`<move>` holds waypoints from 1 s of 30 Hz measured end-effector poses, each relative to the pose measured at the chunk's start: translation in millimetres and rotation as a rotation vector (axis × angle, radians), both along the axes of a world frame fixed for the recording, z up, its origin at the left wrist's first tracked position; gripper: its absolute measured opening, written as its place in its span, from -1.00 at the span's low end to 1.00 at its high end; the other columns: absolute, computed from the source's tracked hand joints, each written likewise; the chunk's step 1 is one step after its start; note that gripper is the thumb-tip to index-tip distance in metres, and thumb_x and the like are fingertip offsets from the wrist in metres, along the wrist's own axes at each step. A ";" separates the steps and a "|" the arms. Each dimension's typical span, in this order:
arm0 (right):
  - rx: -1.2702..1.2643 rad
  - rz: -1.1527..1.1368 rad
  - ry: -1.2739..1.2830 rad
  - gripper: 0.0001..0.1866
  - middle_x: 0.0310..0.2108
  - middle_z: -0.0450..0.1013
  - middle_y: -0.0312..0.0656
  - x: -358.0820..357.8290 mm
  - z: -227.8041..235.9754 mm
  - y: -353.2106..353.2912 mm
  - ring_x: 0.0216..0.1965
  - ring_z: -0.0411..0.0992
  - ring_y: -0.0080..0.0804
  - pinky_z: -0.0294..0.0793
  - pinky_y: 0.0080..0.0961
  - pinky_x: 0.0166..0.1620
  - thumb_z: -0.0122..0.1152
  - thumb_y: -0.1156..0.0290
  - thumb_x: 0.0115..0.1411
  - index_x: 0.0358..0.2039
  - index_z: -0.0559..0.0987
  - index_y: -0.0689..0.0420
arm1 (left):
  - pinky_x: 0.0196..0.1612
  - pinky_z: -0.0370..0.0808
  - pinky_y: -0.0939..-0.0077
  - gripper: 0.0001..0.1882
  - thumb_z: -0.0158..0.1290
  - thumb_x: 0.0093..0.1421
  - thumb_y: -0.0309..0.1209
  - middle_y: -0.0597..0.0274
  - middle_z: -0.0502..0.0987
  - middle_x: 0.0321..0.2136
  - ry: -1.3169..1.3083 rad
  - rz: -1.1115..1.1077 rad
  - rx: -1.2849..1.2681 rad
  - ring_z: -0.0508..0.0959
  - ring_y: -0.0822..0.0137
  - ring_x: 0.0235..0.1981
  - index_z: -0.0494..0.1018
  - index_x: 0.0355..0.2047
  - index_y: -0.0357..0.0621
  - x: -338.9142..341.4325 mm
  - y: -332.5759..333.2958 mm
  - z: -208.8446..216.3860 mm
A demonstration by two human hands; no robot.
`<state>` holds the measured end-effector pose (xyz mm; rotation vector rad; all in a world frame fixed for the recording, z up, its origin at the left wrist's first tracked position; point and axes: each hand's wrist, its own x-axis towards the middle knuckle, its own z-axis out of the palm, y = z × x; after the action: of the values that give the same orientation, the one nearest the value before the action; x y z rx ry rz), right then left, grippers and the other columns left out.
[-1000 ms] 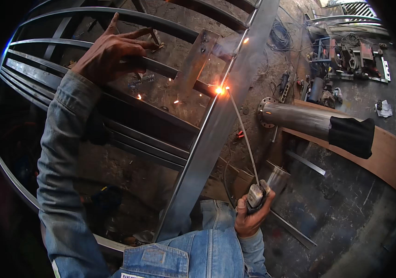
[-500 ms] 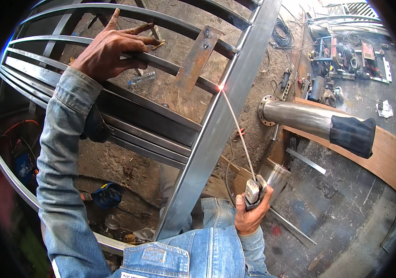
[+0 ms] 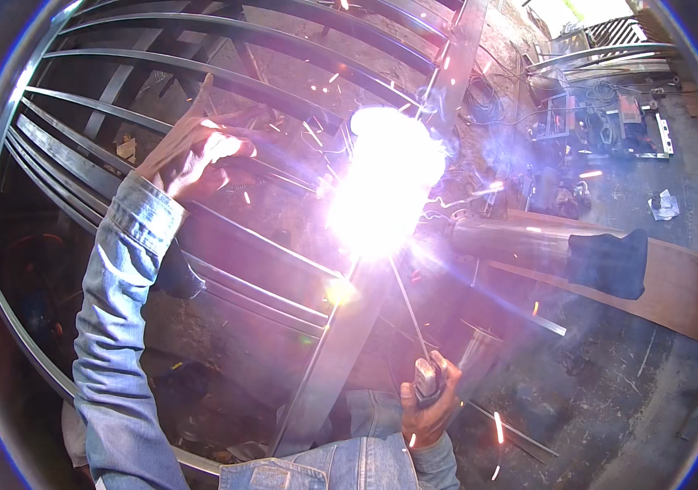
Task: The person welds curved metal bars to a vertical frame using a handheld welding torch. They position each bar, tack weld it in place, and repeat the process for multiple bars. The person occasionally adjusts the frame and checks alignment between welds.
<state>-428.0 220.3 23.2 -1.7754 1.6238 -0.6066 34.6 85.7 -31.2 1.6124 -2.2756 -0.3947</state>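
Observation:
Gripped in my right hand (image 3: 434,418) is a welding electrode holder (image 3: 427,380), low and right of centre. From it a thin welding rod (image 3: 408,300) runs up into a blinding white arc (image 3: 386,184). The glare sits over the wide steel beam (image 3: 324,376) of a metal frame and hides the joint, the rod's tip and the small rusty plate seen earlier. My left hand (image 3: 190,155) is open, fingers stretched apart, beside the curved steel bars (image 3: 284,77) at upper left. Whether its palm touches a bar I cannot tell.
Sparks and smoke spread around the arc. At right, a steel pipe (image 3: 512,237) with a dark cloth (image 3: 608,263) over its end lies by a wooden board (image 3: 680,286). Cables (image 3: 484,102), tools and crumpled paper (image 3: 663,206) lie on the floor beyond.
The small red glow at the rod's tip has become a huge white arc with flying sparks. My right hand and the holder appear slightly lower and further left; my left hand stays by the bars.

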 end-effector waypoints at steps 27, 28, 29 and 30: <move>0.069 -0.026 -0.043 -0.18 -0.22 0.47 -0.07 -7.6 -4.8 5.9 -0.30 0.51 -0.41 0.53 -0.42 -0.23 0.36 -0.12 0.18 0.15 0.37 0.34 | 0.47 -0.46 -0.44 -0.82 0.38 0.04 -0.26 0.44 0.64 0.06 -0.110 -0.044 0.048 0.36 0.26 0.36 0.65 -0.33 0.10 -8.0 -4.4 15.2; 0.061 -0.030 -0.046 -0.18 -0.21 0.48 -0.06 -6.5 -5.3 5.7 -0.29 0.51 -0.40 0.53 -0.41 -0.22 0.36 -0.11 0.18 0.15 0.37 0.34 | 0.48 -0.45 -0.42 -0.80 0.38 0.03 -0.26 0.45 0.64 0.04 -0.131 -0.036 0.043 0.37 0.26 0.35 0.65 -0.33 0.10 -8.2 -3.9 15.4; 0.053 -0.031 -0.049 -0.19 -0.20 0.48 -0.05 -5.5 -5.3 5.8 -0.27 0.51 -0.39 0.53 -0.40 -0.20 0.37 -0.10 0.18 0.15 0.37 0.34 | 0.49 -0.44 -0.40 -0.79 0.39 0.02 -0.25 0.46 0.65 0.03 -0.154 -0.029 0.039 0.39 0.26 0.34 0.66 -0.33 0.09 -8.8 -3.3 15.8; 0.023 -0.016 -0.049 -0.19 -0.19 0.48 -0.03 -4.6 -5.6 5.3 -0.26 0.51 -0.37 0.53 -0.38 -0.17 0.37 -0.08 0.18 0.16 0.36 0.35 | 0.49 -0.43 -0.38 -0.78 0.39 0.01 -0.24 0.47 0.65 0.02 -0.177 -0.022 0.036 0.40 0.26 0.33 0.66 -0.33 0.09 -10.0 -2.3 16.1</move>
<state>-432.6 225.6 17.6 -1.7195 1.6070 -0.6315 24.5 83.3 -15.1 1.7030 -2.4296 -0.3105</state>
